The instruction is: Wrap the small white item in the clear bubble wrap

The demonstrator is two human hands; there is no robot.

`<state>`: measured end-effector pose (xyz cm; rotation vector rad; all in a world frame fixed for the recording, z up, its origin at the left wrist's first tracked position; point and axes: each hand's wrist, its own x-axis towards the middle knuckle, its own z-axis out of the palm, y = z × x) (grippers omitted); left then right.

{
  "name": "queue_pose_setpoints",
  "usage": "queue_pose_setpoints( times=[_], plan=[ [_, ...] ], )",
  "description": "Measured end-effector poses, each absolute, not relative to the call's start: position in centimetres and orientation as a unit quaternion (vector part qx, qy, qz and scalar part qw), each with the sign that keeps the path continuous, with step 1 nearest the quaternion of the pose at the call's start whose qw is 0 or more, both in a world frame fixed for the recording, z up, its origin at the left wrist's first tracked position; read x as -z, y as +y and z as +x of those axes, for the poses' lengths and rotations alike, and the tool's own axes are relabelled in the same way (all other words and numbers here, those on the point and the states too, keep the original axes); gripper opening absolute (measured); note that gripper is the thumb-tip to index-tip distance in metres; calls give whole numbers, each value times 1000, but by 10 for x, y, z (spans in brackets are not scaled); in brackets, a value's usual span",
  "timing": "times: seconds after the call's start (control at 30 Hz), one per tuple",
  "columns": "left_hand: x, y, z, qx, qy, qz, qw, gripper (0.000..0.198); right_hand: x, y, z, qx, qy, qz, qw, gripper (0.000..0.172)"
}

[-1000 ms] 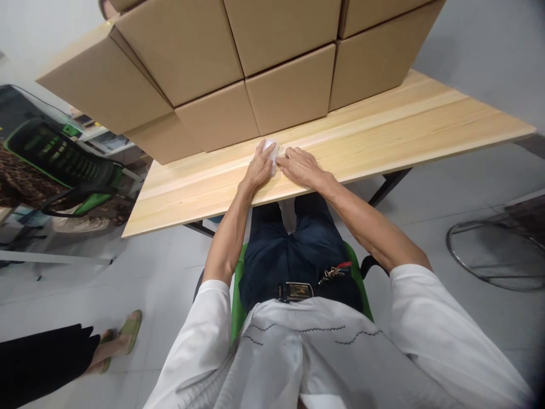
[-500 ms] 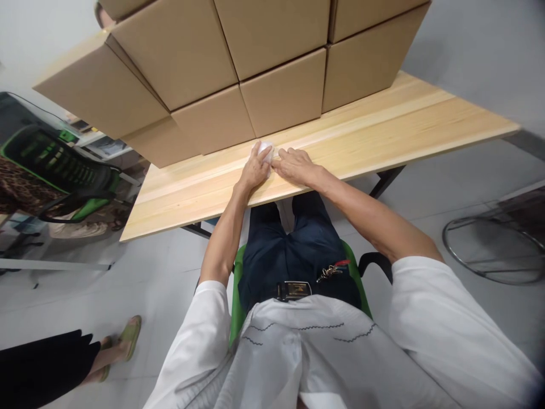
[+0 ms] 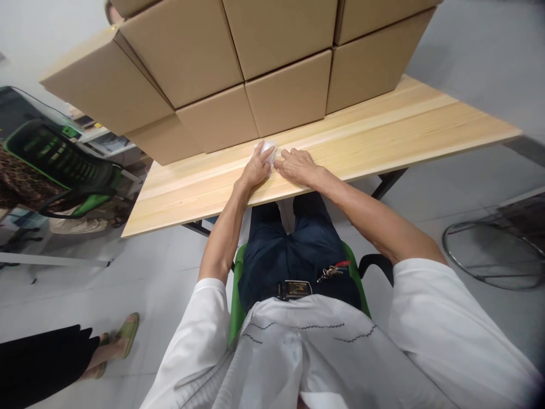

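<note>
A small, white, crumpled piece [image 3: 269,152], thin like plastic film or paper, lies on the wooden table [image 3: 366,145] close to the boxes. My left hand [image 3: 256,167] rests over its left side, with the index finger and thumb spread around it and pressing it down. At its right edge, my right hand [image 3: 296,166] has its fingers bent and pinched together against the piece. Both hands partly cover it, so its exact kind cannot be made out.
Stacked cardboard boxes [image 3: 289,94] stand along the table's far side. A round metal stool frame [image 3: 489,253] is on the floor at right. Office chair [image 3: 51,165] at left; another person's sandalled foot [image 3: 128,335] shows at lower left.
The view has shifted slightly. Both hands stay at the white piece, with only small finger movement.
</note>
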<state>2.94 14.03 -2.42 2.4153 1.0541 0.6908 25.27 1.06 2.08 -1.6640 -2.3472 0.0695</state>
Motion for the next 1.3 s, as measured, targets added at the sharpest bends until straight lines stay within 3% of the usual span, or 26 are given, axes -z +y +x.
queue_pose_setpoints(
  times=[0.3, 0.47, 0.63, 0.77, 0.97, 1.17, 1.3],
  plan=[
    [21, 120, 37, -235, 427, 856, 171, 86, -15, -12, 255, 13, -800, -583, 145, 46],
    [15, 110, 24, -298, 406, 847, 170, 116, -6, -10, 284, -77, -804, -546, 222, 59],
    [-3, 123, 3, -438, 416, 767, 218, 106, -9, 5, 312, -112, -750, -552, 347, 81],
    [-24, 149, -7, -559, 425, 680, 212, 110, -26, 11, 305, -98, -737, -537, 398, 96],
    [-30, 166, 25, -479, 395, 765, 173, 108, -39, 15, 275, -96, -744, -505, 427, 107],
    [14, 159, 70, -315, 419, 835, 168, 100, -4, 11, 276, -115, -738, -506, 430, 112],
    [32, 140, 76, -285, 439, 836, 166, 95, 19, 7, 285, -144, -738, -511, 417, 106]
  ],
)
